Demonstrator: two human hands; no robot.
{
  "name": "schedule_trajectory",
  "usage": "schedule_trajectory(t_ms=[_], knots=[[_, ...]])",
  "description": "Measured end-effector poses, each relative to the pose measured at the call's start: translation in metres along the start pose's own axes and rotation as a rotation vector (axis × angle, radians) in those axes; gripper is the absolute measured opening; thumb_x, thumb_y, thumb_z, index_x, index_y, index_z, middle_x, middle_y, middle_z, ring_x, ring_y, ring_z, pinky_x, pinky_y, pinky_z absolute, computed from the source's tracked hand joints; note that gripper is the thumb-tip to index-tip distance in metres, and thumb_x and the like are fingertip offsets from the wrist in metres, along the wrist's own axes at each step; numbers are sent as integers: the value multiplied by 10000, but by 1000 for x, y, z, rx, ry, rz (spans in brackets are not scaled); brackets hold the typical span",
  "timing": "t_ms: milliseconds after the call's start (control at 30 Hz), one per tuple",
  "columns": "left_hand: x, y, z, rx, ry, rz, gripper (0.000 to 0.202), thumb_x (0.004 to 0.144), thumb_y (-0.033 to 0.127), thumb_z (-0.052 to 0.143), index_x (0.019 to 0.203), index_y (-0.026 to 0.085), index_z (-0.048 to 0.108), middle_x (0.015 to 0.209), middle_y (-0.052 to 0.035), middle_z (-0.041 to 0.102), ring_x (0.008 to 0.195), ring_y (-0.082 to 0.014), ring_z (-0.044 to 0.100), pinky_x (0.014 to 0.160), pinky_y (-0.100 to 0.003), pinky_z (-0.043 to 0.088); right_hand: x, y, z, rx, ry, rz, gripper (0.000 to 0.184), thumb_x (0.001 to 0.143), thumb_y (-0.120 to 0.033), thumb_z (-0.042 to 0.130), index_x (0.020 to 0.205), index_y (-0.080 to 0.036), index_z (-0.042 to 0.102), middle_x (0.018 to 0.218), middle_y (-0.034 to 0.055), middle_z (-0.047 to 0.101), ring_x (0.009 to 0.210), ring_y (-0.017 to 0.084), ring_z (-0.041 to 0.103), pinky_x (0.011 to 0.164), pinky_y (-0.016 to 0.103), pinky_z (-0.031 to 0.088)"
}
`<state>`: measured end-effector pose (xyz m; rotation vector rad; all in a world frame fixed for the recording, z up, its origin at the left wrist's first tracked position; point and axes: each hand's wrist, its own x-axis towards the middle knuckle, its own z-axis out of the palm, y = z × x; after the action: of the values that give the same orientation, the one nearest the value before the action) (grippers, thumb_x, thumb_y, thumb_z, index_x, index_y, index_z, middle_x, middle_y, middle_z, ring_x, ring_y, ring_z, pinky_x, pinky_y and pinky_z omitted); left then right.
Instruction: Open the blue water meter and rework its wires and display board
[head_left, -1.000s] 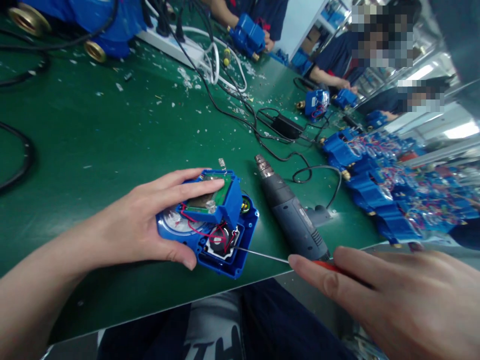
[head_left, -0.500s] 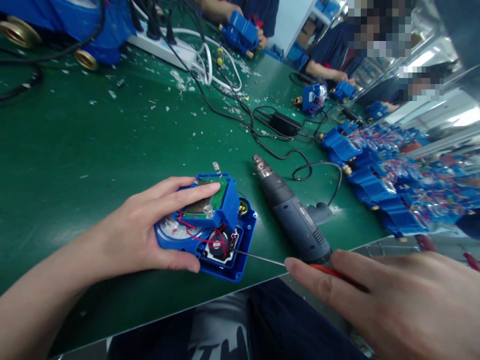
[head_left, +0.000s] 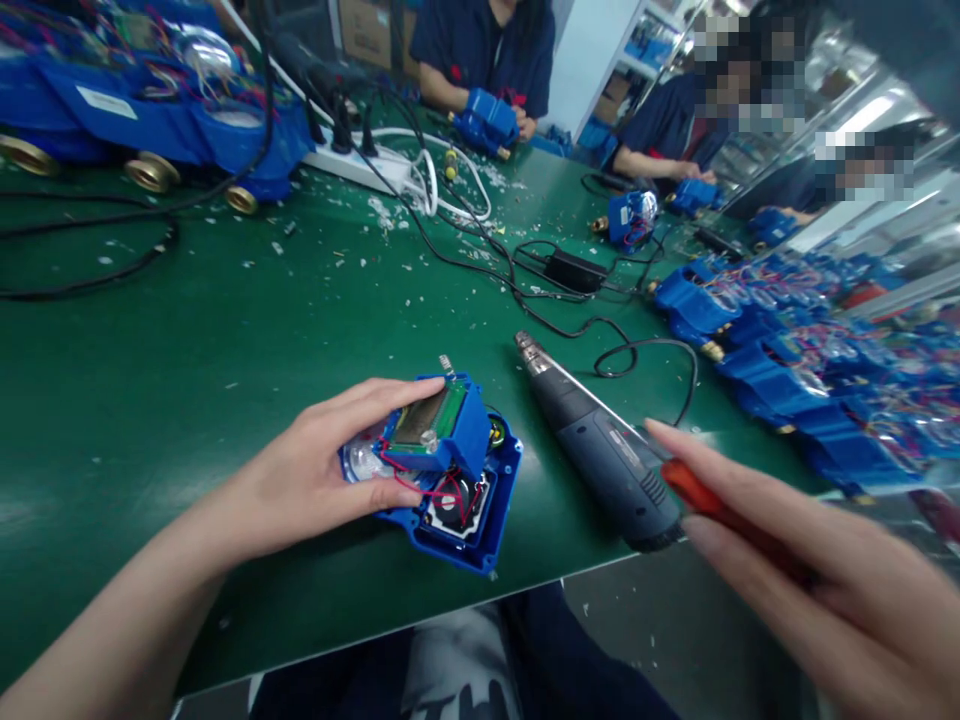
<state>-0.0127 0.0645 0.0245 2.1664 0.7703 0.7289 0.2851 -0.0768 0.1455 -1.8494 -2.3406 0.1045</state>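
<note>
near the front edge of the green table [head_left: 187, 350], our left hand [head_left: 315, 480] clasps the open blue housing [head_left: 480, 500] with red wires inside, thumb and fingers pressed on its sides. our right hand [head_left: 825, 600] pinches a red-handled screwdriver [head_left: 701, 500], its thin shaft above the grey power tool [head_left: 600, 455], apart from the housing.

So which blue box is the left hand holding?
The open blue box at the front edge of the table, gripped by the left hand; all others lie farther off.
</note>
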Motion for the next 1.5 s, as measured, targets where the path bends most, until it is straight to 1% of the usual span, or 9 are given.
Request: schedule_trajectory(t_ms=[200,333,600,767,933,1067,1200,1367,1500], knots=[[-3,11,4,99,158,-7,530,780,347,742,1278,237,599,1281,-117,687,1143,-308,666,979,-423,541,9,-1,134,385,99,236,511,958,-189,382,1467,-141,377,1201,143,632,1110,214,636,942,381,555],[-16,15,12,201,247,126,578,759,212,737,1300,319,563,1205,-65,723,1185,-313,645,1104,-573,411,19,0,173,418,139,262,580,910,-102,375,1486,-172,358,1098,118,596,1021,225,615,930,426,546],[-49,23,22,177,310,87,714,767,18,667,1350,402,516,1327,-35,639,1321,-306,533,1143,-646,338,25,-6,173,427,228,232,484,900,-80,411,1360,-167,533,1149,153,577,1037,286,542,918,540,511],[-51,33,24,221,338,127,680,757,-31,651,1269,413,590,1169,26,715,1039,-229,708,1166,-691,282,22,-20,156,583,367,79,361,984,-192,395,1322,-195,520,1239,117,560,1180,223,512,1003,420,483],[-44,36,29,201,433,57,538,797,34,669,1222,361,629,1103,14,741,1018,-237,718,1120,-625,407,37,-41,138,706,231,-107,931,836,-491,678,1539,-166,163,1466,157,407,1360,282,372,1107,456,391],[-36,39,34,158,507,-94,396,799,137,737,1148,314,672,1095,-13,754,1037,-258,717,945,-465,581,58,-53,137,757,330,-46,741,830,-193,600,1504,-163,294,1362,127,508,1273,254,437,1087,442,394],[-25,41,32,-106,533,-228,515,785,267,781,1267,282,601,1053,-28,775,727,-182,763,680,-295,633,73,-49,138,1015,358,150,559,844,-222,554,1397,-165,497,1170,117,605,1068,234,585,941,419,505],[-14,31,19,-102,668,-247,281,886,331,655,1138,208,674,1112,-65,752,1041,-208,700,950,-342,539,84,-44,140,1296,316,357,581,804,-328,649,1355,-179,544,1214,98,648,1116,265,610,1038,493,454],[-12,20,14,-152,400,-412,446,875,472,604,1219,191,643,1287,-91,676,1161,-279,627,991,-390,494,87,-46,142,1433,362,390,583,776,-312,705,1327,-190,558,1263,73,640,1175,242,600,1080,445,445]])
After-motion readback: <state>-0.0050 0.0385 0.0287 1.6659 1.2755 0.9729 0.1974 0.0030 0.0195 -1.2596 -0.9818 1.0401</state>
